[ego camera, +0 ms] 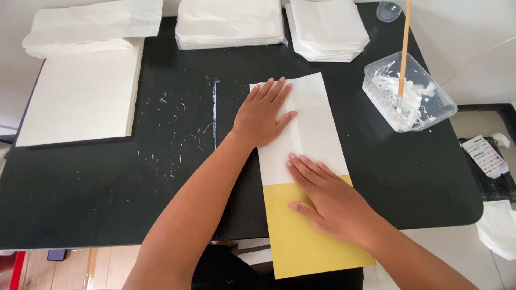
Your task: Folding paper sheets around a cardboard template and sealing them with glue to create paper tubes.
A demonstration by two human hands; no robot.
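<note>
Both flat hands press folded white paper [309, 126] over yellow sheet [312, 241]

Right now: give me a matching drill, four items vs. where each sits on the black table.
Items:
1. left hand
2. right hand
3. plastic tub of white paste
4. flat stack of white sheets

Places:
A. far left of the table
B. right edge, with a wooden stick standing in it
C. pressed flat on the upper, white end of the folded paper
D. across the line where white meets yellow

Pairs: 1-C, 2-D, 3-B, 4-A
</note>
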